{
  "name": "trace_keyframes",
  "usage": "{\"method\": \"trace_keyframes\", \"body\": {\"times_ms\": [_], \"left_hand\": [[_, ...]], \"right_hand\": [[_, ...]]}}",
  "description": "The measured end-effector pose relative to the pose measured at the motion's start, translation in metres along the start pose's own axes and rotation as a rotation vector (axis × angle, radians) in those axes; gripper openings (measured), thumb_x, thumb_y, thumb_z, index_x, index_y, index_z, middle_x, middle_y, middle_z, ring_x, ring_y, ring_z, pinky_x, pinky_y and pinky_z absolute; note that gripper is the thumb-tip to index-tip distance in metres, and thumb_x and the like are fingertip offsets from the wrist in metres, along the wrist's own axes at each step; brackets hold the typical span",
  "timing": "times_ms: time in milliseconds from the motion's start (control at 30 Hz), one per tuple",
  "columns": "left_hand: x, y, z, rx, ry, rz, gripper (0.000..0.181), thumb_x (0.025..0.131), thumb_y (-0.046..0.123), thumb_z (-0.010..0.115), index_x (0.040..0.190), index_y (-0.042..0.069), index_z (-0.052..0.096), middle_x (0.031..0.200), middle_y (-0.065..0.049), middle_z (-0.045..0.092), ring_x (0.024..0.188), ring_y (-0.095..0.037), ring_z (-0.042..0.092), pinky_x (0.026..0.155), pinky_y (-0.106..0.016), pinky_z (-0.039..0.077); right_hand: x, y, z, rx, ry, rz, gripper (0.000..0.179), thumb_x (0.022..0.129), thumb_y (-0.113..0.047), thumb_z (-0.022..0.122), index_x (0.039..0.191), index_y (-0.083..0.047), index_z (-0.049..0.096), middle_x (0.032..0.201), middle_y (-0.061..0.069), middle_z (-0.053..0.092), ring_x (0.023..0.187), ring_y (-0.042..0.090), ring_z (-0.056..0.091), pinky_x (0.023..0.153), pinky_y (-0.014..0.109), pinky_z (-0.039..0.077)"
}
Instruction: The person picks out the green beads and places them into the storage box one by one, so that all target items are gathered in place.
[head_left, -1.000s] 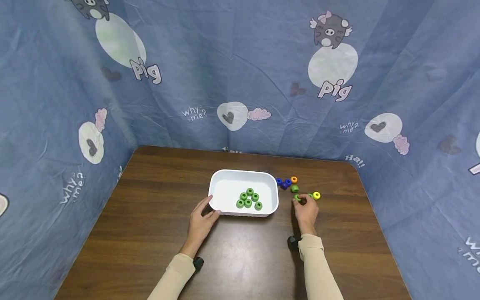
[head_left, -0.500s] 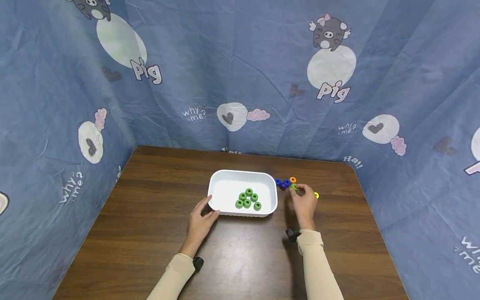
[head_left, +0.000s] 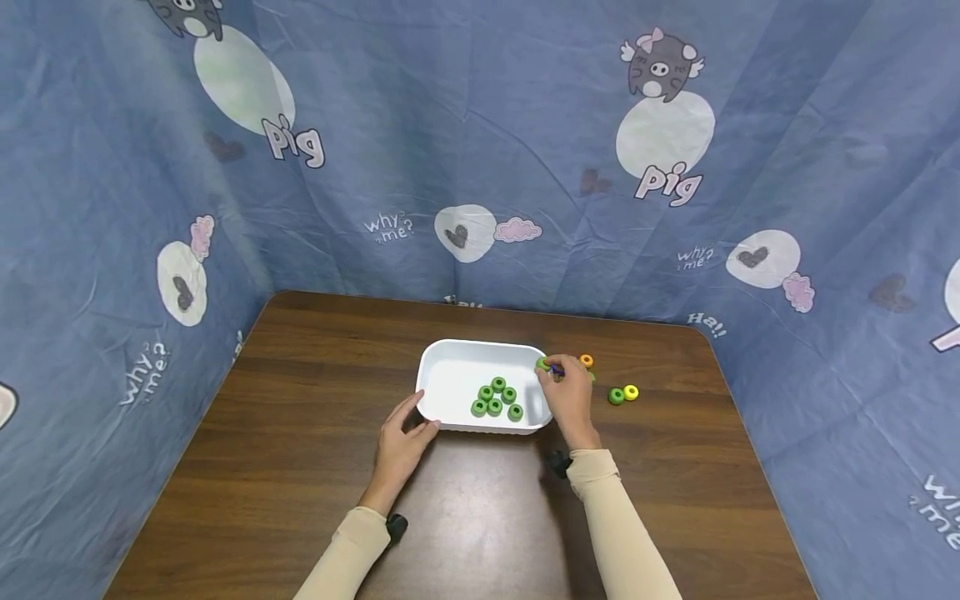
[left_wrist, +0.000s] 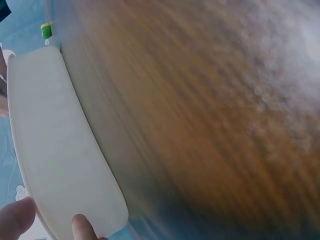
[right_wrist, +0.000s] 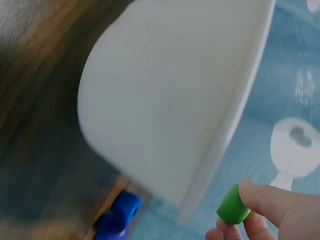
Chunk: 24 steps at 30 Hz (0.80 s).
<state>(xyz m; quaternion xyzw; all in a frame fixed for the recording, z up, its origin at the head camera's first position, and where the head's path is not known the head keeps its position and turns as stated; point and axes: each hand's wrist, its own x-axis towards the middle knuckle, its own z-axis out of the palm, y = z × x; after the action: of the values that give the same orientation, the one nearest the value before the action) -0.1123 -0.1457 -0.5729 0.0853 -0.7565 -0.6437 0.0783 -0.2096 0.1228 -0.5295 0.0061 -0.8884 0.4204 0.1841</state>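
Observation:
My left hand (head_left: 399, 452) rests at the near left corner of a white plastic tray (head_left: 453, 379), one fingertip at the left rim and the thumb against the front wall. Its fingers are fairly straight. In the left wrist view, two fingertips touch the tray (left_wrist: 60, 140). My right hand (head_left: 573, 402) pinches a green bead (right_wrist: 232, 206) between thumb and fingers, at the tray's far right corner in the head view. Several green beads (head_left: 495, 407) sit in the tray's right half, holes mostly facing up.
Right of the tray, an orange bead (head_left: 587, 361) lies behind the right hand. A green bead (head_left: 616, 396) and a yellow bead (head_left: 631, 392) lie farther right. Blue beads (right_wrist: 126, 205) sit beside the tray's end. A printed blue curtain (head_left: 465, 150) stands behind the wooden table (head_left: 480, 517).
The right hand moved from among the loose beads leftward to the tray's right rim, bringing a green bead along. The left hand and the tray stayed in place.

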Motion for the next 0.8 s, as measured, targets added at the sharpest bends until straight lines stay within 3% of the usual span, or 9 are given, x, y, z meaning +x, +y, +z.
{"method": "trace_keyframes", "body": {"times_ms": [333, 667, 800], "left_hand": [[0.001, 0.0, 0.001, -0.015, 0.005, 0.009, 0.059, 0.086, 0.002, 0.076, 0.142, 0.003, 0.056, 0.152, -0.022, 0.046, 0.141, -0.036, 0.046, 0.102, -0.035, 0.058], [0.002, -0.001, -0.001, 0.0, 0.006, 0.003, 0.059, 0.087, 0.003, 0.075, 0.143, 0.003, 0.055, 0.153, -0.021, 0.045, 0.143, -0.035, 0.044, 0.103, -0.035, 0.058], [0.001, -0.001, -0.001, 0.003, -0.003, -0.007, 0.059, 0.087, 0.005, 0.075, 0.142, 0.004, 0.055, 0.153, -0.021, 0.045, 0.141, -0.037, 0.047, 0.102, -0.034, 0.058]], "right_hand": [[-0.008, -0.006, 0.027, -0.106, -0.121, -0.141, 0.015, 0.083, -0.01, 0.08, 0.094, -0.004, 0.072, 0.096, 0.013, 0.073, 0.091, 0.03, 0.064, 0.082, 0.043, 0.056], [-0.007, -0.011, 0.04, -0.273, -0.25, -0.155, 0.011, 0.085, -0.011, 0.079, 0.093, -0.006, 0.073, 0.094, 0.011, 0.072, 0.093, 0.028, 0.067, 0.083, 0.043, 0.06], [-0.005, -0.011, 0.044, -0.317, -0.283, -0.12, 0.011, 0.084, -0.012, 0.079, 0.092, -0.007, 0.074, 0.094, 0.011, 0.073, 0.093, 0.028, 0.066, 0.083, 0.043, 0.06]]}}
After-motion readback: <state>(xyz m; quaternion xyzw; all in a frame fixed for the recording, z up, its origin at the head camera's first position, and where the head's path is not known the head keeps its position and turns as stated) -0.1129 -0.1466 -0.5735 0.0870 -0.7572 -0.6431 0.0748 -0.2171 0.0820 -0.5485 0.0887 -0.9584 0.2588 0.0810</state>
